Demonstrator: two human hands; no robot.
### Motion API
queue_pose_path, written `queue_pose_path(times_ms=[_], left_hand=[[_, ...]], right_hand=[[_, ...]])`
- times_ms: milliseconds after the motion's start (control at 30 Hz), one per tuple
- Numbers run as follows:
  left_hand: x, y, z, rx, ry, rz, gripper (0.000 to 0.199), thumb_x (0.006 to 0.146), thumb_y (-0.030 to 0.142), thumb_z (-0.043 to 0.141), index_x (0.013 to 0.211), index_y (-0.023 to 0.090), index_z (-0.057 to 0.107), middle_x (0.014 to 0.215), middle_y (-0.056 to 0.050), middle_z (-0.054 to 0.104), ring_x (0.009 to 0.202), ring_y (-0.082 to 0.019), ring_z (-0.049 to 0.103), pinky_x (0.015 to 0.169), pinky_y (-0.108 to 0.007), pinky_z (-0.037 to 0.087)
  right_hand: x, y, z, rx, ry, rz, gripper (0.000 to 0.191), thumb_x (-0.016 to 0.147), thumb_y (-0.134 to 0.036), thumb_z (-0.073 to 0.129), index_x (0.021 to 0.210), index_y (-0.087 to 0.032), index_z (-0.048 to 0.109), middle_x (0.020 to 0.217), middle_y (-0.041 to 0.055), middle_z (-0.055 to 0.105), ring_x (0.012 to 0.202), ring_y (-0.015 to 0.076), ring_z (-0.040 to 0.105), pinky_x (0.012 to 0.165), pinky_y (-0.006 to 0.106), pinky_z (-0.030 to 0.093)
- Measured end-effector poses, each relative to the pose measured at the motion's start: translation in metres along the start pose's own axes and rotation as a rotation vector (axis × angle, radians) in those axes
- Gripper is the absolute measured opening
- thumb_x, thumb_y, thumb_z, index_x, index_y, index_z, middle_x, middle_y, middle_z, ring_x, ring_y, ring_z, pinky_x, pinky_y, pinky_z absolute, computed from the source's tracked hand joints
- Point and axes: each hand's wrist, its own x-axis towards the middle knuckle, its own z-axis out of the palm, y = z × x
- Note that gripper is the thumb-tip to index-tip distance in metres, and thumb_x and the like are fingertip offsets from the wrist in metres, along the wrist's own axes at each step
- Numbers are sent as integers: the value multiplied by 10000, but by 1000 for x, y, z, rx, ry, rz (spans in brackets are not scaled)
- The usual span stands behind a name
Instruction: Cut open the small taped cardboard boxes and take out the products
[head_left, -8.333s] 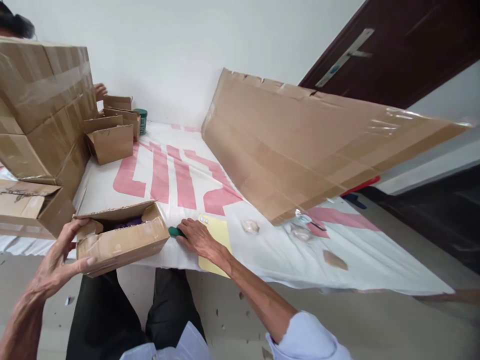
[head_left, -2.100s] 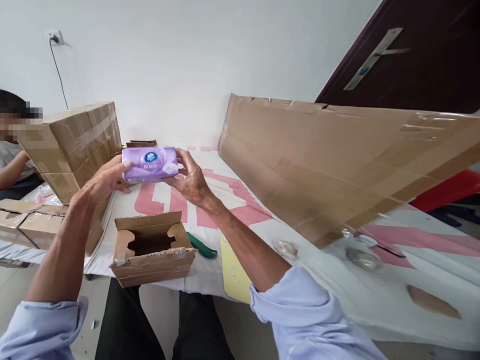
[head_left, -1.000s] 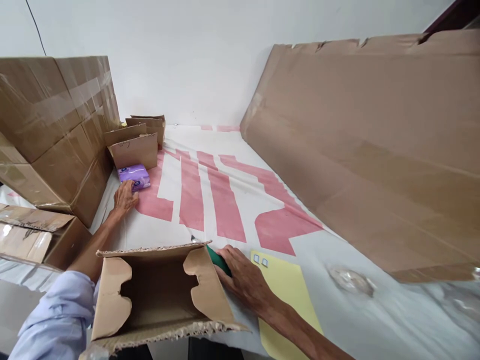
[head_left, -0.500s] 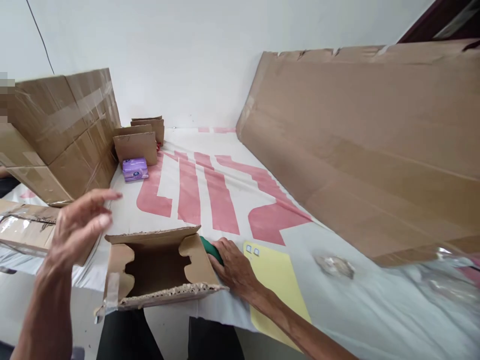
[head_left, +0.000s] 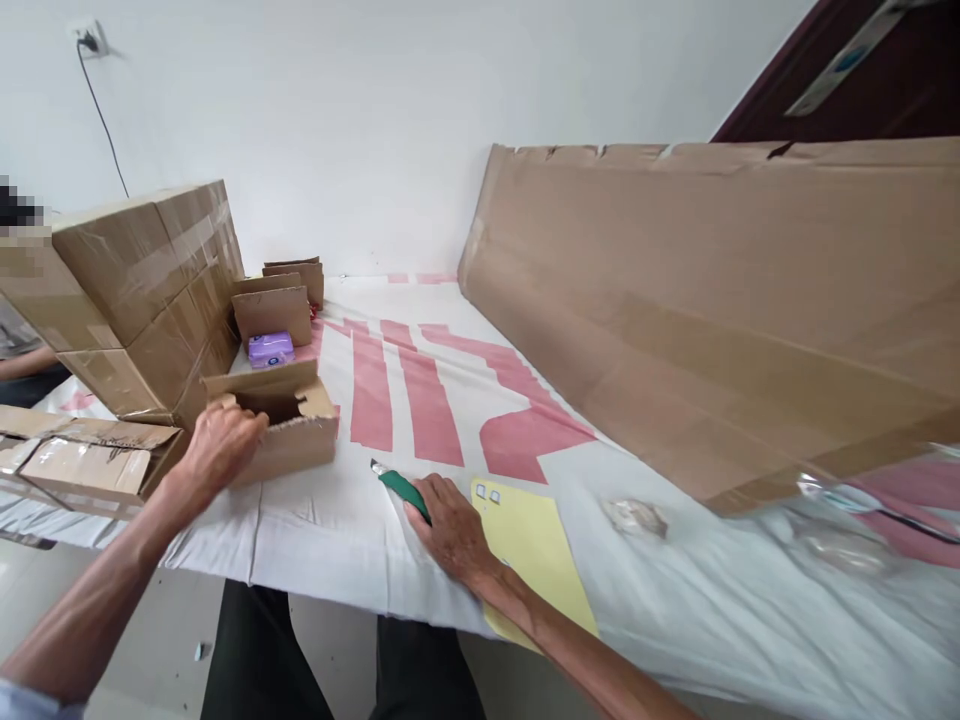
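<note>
My left hand [head_left: 225, 440] is closed on the near left edge of an open cardboard box [head_left: 296, 448], which sits on the cloth at the left. The box's mouth faces up, and its inside is mostly hidden. In my right hand [head_left: 451, 528] is a green utility knife [head_left: 403, 492], its blade end pointing to the upper left over the cloth. A yellow sheet [head_left: 551, 540] lies partly under my right forearm. Behind the box rests a purple packet [head_left: 271, 350], against an upright cardboard flap [head_left: 274, 312].
Taped cartons [head_left: 150, 300] are stacked at the left, with a long carton [head_left: 90, 462] in front of them. A large cardboard panel [head_left: 705, 320] leans along the right. Clear plastic bags [head_left: 636, 518] lie near it. Part of another person [head_left: 34, 365] shows at the far left.
The open box has moved from in front of me to the back left, and my left hand now grips it. The utility knife in my right hand has come into fuller view.
</note>
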Motion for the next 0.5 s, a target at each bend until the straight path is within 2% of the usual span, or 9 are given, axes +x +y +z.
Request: queue_pose_path(times_ms=[100, 167, 200, 267, 333, 400, 500], left_hand=[[52, -32, -3, 15, 50, -47, 143, 763, 150, 660, 663, 253, 647, 801, -159, 747, 1022, -417, 712, 956, -533, 515], [73, -43, -3, 18, 101, -76, 102, 752, 157, 668, 769, 252, 703, 914, -174, 765, 1147, -442, 671, 1034, -590, 484], [77, -45, -1, 25, 132, -89, 152, 756, 165, 669, 865, 252, 730, 1021, -184, 769, 1236, -457, 627, 1070, -624, 459], [71, -41, 6, 22, 247, -131, 283, 798, 194, 663, 1066, 254, 731, 1272, -196, 721, 1405, -472, 504, 1127, -666, 407], [53, -32, 22, -87, 382, -214, 286, 865, 260, 661, 1148, 256, 697, 1400, -186, 651, 1471, -460, 441, 1166, -640, 388], [33, -23, 46, -315, 425, -329, 237, 888, 368, 698, 1098, 262, 671, 1328, -164, 667, 1400, -436, 522, 1151, -568, 428], [19, -20, 89, -567, 286, -451, 338, 809, 483, 791, 1006, 263, 626, 1080, -116, 717, 1175, -397, 661, 1015, -491, 518]], right_hand=[[2, -4, -7, 17, -23, 13, 129, 1031, -253, 548, 1097, -231, 657, 1016, 90, 682, 965, 290, 634, 854, 403, 519], [2, -5, -10, 44, -35, 22, 149, 1031, -241, 546, 1119, -228, 665, 1029, 93, 691, 986, 290, 648, 867, 399, 529], [2, -5, -11, 60, -37, 26, 172, 1033, -237, 542, 1147, -225, 670, 1039, 95, 696, 998, 290, 655, 871, 398, 535], [3, -5, -10, 94, -35, 32, 230, 1040, -246, 535, 1220, -217, 675, 1072, 104, 708, 1016, 292, 667, 885, 404, 551], [7, -7, -11, 129, -24, 45, 281, 1044, -282, 536, 1273, -210, 683, 1109, 122, 719, 1029, 304, 677, 902, 432, 570], [13, -13, -22, 192, 15, 75, 311, 1050, -345, 529, 1268, -214, 708, 1132, 143, 728, 1047, 329, 688, 917, 479, 590], [20, -34, -67, 475, 61, 125, 362, 1082, -419, 477, 1278, -261, 736, 1181, 144, 744, 1115, 342, 714, 947, 519, 625]])
